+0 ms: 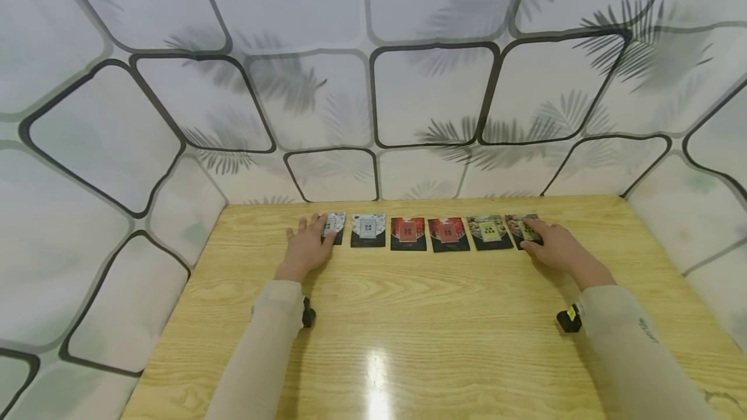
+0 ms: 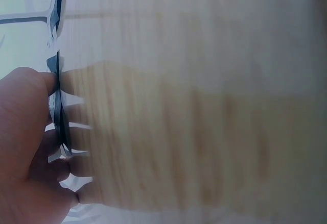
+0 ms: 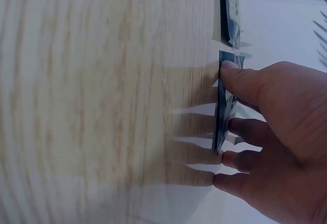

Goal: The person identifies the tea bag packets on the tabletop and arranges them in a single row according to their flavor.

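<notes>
Several small flat packets lie in a row on the wooden table. My left hand (image 1: 305, 246), fingers spread, rests on the leftmost white-and-dark packet (image 1: 335, 225) and partly covers it. In the left wrist view, the thumb (image 2: 45, 81) touches that packet's edge. At the other end, my right hand (image 1: 557, 248) touches the rightmost yellow-labelled packet (image 1: 528, 233). The right wrist view shows the thumb (image 3: 237, 78) on this packet, with the other fingers extended along its far side. Both packets appear to lie on the table.
Between the hands lie another white packet (image 1: 368, 231), two red-labelled packets, one on the left (image 1: 408, 233) and one on the right (image 1: 449, 234), and a yellow-labelled packet (image 1: 489, 232). A patterned wall (image 1: 432, 96) borders the wooden table (image 1: 432, 336) behind and at the sides.
</notes>
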Demonstrator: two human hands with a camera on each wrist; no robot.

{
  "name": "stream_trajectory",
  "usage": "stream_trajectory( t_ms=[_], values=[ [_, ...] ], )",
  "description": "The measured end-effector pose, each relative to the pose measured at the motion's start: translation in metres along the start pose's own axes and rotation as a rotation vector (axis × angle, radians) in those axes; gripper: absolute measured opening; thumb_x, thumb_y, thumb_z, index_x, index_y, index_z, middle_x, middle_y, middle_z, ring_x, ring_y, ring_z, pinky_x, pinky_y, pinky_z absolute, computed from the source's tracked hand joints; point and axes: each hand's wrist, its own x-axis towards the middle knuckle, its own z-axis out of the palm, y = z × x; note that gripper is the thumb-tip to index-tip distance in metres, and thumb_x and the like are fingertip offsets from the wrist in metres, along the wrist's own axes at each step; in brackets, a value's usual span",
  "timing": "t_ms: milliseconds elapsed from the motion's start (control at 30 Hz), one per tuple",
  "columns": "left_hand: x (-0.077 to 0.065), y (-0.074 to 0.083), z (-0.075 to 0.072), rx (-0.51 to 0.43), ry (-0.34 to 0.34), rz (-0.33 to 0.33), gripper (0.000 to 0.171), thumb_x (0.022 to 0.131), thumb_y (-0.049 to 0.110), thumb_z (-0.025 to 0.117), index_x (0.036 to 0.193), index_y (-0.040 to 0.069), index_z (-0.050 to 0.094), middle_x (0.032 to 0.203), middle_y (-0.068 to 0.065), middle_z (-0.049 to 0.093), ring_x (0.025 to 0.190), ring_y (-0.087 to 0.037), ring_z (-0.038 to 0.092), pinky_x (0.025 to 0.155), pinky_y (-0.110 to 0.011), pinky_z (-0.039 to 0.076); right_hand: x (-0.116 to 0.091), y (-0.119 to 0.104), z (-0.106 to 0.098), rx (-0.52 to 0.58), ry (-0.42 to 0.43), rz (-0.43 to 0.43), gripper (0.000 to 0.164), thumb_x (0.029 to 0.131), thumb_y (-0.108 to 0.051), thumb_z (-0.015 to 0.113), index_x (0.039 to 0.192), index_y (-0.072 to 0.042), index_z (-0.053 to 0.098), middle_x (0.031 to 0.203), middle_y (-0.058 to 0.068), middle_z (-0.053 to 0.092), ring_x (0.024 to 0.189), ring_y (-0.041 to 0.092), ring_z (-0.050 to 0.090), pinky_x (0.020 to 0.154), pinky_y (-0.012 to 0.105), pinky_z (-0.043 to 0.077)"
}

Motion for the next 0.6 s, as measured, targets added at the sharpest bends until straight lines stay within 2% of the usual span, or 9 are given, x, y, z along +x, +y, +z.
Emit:
stream_trajectory(
  t_ms=[167, 467, 600],
  values=[
    [0.002, 0.0, 0.002, -0.001, -0.01, 0.01, 0.066, 0.115, 0.043, 0.035, 0.168, 0.006, 0.024, 0.174, -0.023, 0.02, 0.161, -0.051, 0.01, 0.124, -0.079, 0.007, -0.002, 0.0, -0.003, 0.006, -0.004, 0.007, 0.07, 0.109, -0.029, 0.057, 0.161, 0.01, 0.03, 0.158, 0.045, 0.032, 0.139, 0.071, 0.029, 0.11, 0.081, 0.033],
    [0.001, -0.008, 0.005, -0.004, -0.005, 0.027, 0.065, 0.115, 0.042, 0.036, 0.167, 0.006, 0.027, 0.173, -0.024, 0.021, 0.161, -0.053, 0.011, 0.123, -0.08, 0.007, -0.009, -0.005, 0.005, 0.075, 0.01, 0.02, 0.079, 0.113, -0.046, 0.046, 0.165, 0.008, 0.021, 0.162, 0.043, 0.025, 0.143, 0.068, 0.03, 0.115, 0.078, 0.03],
    [-0.002, -0.011, 0.003, -0.026, -0.006, 0.042, 0.061, 0.115, 0.039, 0.035, 0.167, 0.006, 0.028, 0.173, -0.026, 0.023, 0.16, -0.053, 0.013, 0.122, -0.081, 0.009, -0.008, -0.009, 0.005, 0.09, 0.042, 0.02, 0.077, 0.114, -0.048, 0.04, 0.165, 0.007, 0.02, 0.163, 0.042, 0.025, 0.147, 0.068, 0.022, 0.116, 0.08, 0.025]
  ],
)
